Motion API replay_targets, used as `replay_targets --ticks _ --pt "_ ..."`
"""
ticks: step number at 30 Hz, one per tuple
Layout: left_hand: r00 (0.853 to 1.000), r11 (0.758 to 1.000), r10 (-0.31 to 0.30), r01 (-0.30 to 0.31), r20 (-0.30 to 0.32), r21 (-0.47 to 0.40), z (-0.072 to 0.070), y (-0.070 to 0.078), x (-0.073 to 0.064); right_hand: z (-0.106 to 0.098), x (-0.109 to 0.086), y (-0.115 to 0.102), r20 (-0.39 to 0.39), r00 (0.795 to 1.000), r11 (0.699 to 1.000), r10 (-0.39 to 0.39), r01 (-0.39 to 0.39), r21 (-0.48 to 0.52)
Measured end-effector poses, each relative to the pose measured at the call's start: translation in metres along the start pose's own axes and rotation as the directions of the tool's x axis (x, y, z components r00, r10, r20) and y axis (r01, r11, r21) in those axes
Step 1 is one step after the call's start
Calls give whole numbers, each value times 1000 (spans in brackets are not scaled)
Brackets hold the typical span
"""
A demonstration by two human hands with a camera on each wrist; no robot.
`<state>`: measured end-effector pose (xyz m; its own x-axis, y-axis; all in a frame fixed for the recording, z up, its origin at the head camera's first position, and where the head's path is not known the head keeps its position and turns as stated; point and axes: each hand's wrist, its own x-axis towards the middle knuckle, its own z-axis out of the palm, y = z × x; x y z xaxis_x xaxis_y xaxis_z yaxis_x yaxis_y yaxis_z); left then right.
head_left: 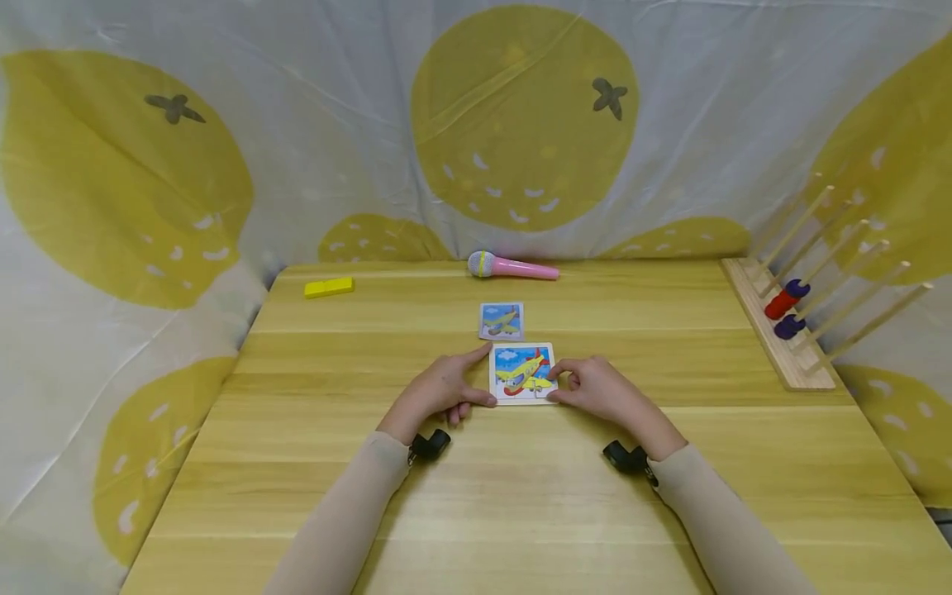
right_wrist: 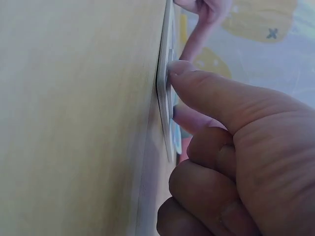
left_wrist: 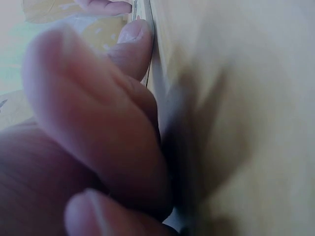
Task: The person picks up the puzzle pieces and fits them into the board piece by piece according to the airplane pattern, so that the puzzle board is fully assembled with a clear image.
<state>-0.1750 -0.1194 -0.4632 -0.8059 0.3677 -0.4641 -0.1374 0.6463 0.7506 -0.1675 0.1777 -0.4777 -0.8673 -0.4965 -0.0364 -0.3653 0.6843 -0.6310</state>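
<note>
A small jigsaw puzzle [head_left: 522, 364] in a pale wooden tray lies on the table, showing a yellow and red airplane on blue. My left hand [head_left: 444, 385] steadies its left side, index fingertip at the upper corner and thumb at the lower one. At the lower right my right hand [head_left: 591, 387] pinches a puzzle piece [head_left: 545, 392] between thumb and index finger, its other fingers curled in. The piece overlaps the picture there, slightly out of line with it. Seen from the right wrist, the thumb [right_wrist: 197, 83] rests close over the tray's edge [right_wrist: 162, 83].
Just behind the puzzle lies a matching airplane picture card [head_left: 502, 321]. Farther back are a pink toy microphone [head_left: 516, 267] and a yellow block [head_left: 329, 287]. On the right stands a wooden peg rack [head_left: 811, 376] with upright rods and several red and purple pieces.
</note>
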Motion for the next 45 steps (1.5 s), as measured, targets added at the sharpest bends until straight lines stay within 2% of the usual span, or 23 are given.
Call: replay_targets --ticks 5,10,19,25,29,41,45 --pt "1000 1000 -4 4 16 -1 2 1 1 0 -2 -2 -10 1000 1000 11 -11 12" --pt "1000 999 -3 4 -6 32 -2 3 1 0 3 -6 -11 1000 1000 3 -2 18" --pt "1000 1000 -8 7 23 22 0 6 4 0 0 -7 2 998 998 62 -62 20" --pt "1000 999 -31 30 6 21 -1 4 0 3 1 -13 4 999 998 45 -45 39" --pt "1000 999 -25 25 0 22 -3 1 -2 5 4 -15 5 999 998 50 -50 26" --pt "1000 1000 -27 26 15 15 -2 -2 -2 4 5 -16 39 995 995 88 -90 50" --pt "1000 1000 -25 25 -8 15 -4 2 1 3 8 -16 21 996 996 83 -83 29"
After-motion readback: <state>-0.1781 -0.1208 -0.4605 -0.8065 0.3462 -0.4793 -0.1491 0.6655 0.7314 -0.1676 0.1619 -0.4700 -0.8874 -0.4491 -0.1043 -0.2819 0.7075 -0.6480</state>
